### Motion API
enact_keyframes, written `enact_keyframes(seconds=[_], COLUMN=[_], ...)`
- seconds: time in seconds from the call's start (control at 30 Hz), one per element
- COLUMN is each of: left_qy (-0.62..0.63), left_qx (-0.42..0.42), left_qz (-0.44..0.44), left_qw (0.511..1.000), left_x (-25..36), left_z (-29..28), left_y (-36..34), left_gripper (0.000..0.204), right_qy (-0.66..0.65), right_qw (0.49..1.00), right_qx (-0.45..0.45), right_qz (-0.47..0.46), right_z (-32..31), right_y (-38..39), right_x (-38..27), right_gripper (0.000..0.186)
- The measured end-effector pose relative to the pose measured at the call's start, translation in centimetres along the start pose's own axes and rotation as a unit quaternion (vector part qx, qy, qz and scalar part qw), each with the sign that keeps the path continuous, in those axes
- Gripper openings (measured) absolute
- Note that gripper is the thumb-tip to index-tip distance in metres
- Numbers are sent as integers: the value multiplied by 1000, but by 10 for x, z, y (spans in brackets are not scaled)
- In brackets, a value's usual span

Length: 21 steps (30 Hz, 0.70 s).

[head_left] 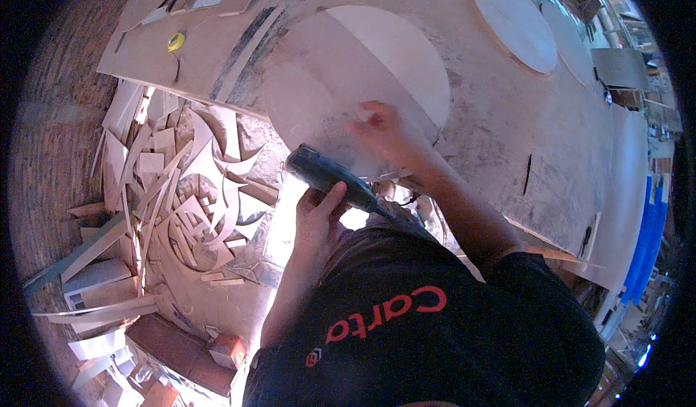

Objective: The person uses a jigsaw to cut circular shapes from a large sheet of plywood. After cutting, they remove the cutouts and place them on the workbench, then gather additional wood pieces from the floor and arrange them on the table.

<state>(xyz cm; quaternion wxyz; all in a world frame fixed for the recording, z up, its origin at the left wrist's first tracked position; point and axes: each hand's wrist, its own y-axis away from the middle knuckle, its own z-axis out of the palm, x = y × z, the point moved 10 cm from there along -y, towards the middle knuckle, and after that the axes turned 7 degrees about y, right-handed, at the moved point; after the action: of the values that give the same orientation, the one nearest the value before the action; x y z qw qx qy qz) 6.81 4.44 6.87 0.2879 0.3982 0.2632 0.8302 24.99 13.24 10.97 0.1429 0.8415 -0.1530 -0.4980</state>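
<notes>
My left hand (pixel 317 218) is wrapped round a dark, cylindrical corded power tool (pixel 330 179), held slantwise at the near edge of the table. Its exact kind does not show. Over a large round wooden disc (pixel 312 81) hovers my right hand (pixel 380 126), slightly blurred, with fingers bent and apart and nothing visible in them. The disc lies flat on the table; a paler band covers its far right part, and a straight line divides the two tones. Whether the right fingertips touch the disc I cannot tell.
Beneath the dusty worktable (pixel 500 124), curved wood offcuts (pixel 210 168) lie heaped at the left. A yellow tape measure (pixel 175 42) sits near the table's left edge. Another pale disc (pixel 513 23) lies at the far right. Blue strips (pixel 645 240) stand beyond the right edge.
</notes>
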Motion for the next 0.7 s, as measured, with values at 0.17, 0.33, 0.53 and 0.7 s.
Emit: enact_keyframes(seconds=[0.17,0.33,0.53,0.7], left_qy=[24,12,6,34], left_qx=[-20,-36,-48,-23], left_qz=[-19,-15,-6,13], left_qw=[999,999,999,999], left_x=[-1,6,6,8], left_z=[5,3,11,-7], left_y=[0,0,0,-4], left_gripper=[28,34,34,33], right_qy=[116,176,135,57], right_qw=[938,912,906,920], right_qx=[288,320,325,265], right_qz=[153,186,237,283], right_z=[-112,-137,-146,-141], right_y=[-14,-10,-38,-45], right_x=[223,252,282,271], right_gripper=[71,77,67,57])
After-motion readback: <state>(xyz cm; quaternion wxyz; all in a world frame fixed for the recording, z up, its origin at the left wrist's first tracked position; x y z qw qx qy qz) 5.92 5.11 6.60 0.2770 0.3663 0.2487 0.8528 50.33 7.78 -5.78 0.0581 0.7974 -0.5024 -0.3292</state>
